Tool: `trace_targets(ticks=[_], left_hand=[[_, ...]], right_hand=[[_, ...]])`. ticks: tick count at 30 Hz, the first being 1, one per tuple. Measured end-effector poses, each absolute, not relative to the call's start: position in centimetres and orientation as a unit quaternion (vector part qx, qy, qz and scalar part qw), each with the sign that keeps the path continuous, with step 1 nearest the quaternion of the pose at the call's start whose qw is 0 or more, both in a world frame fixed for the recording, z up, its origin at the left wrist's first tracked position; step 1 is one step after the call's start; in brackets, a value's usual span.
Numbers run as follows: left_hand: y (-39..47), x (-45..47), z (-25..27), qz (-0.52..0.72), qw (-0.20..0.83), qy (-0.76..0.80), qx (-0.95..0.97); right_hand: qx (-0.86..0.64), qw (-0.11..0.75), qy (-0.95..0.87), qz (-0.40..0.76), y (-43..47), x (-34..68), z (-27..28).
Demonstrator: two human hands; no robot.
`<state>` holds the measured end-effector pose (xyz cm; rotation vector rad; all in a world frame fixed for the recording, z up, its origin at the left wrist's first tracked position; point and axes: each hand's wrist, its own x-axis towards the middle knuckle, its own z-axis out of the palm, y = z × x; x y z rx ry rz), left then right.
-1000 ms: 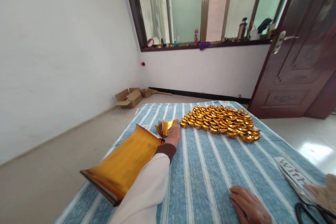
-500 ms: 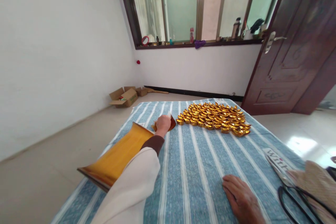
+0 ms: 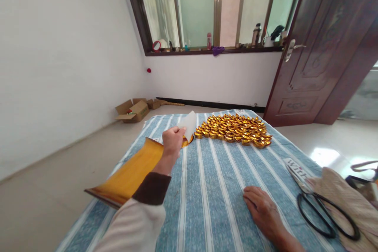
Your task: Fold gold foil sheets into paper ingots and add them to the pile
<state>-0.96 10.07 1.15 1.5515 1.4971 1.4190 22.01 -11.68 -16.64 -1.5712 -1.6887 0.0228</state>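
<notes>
My left hand (image 3: 173, 138) is closed on a sheet of paper (image 3: 189, 123), pinched by its near edge and lifted at an angle; its pale side shows. Just below that sheet, gold foil glints, partly hidden by my fingers. Left of my forearm lies a curled stack of gold paper (image 3: 132, 169). Folded gold paper ingots (image 3: 233, 129) stand in packed rows to the right of my left hand. My right hand (image 3: 262, 206) rests flat on the striped cloth (image 3: 201, 189), fingers stretched out and holding nothing.
Black-handled scissors (image 3: 313, 201) lie at the right, beside a beige cloth (image 3: 342, 189). An open cardboard box (image 3: 137, 111) is on the floor at the far left. A dark red door (image 3: 307, 55) stands at the right, and bottles line the window sill (image 3: 236, 50).
My left hand has drawn back slightly towards me and raised the sheet, turning its pale side up. The view has swung a little to the right. My right hand stays on the cloth.
</notes>
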Motion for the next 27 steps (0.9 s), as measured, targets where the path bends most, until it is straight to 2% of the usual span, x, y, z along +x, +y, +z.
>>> trace_targets(ticks=[4,6,7,11,15,18,21,27], left_hand=[[4.3,0.3,-1.5,0.530,0.430,0.497,0.536],[1.9,0.8,-3.1,0.559,0.618,0.426,0.353],[0.9,1.0,-3.8,0.564,0.664,0.405,0.277],[-1.8,1.3,-5.7,0.576,0.718,0.378,0.100],[-3.1,1.7,-5.3,0.566,0.741,0.360,0.025],[-3.8,2.1,-4.4,0.559,0.751,0.352,0.000],[-4.2,2.5,-4.2,0.543,0.765,0.345,0.018],[-4.3,2.2,-6.3,0.565,0.736,0.366,0.069]], right_hand=[[-0.647,0.463,-0.569,0.208,-11.0,20.3,-14.2],[-0.623,0.514,-0.474,0.350,-10.4,18.8,-12.6],[-0.600,0.533,-0.423,0.421,-10.1,18.0,-11.9],[-0.485,0.590,-0.232,0.603,-8.9,15.3,-10.4],[-0.350,0.584,-0.150,0.717,-8.2,13.5,-10.5],[-0.265,0.558,-0.136,0.775,-8.1,12.6,-10.6],[-0.228,0.565,-0.140,0.780,-8.3,12.4,-10.6],[-0.351,0.613,-0.178,0.685,-8.0,14.8,-10.7]])
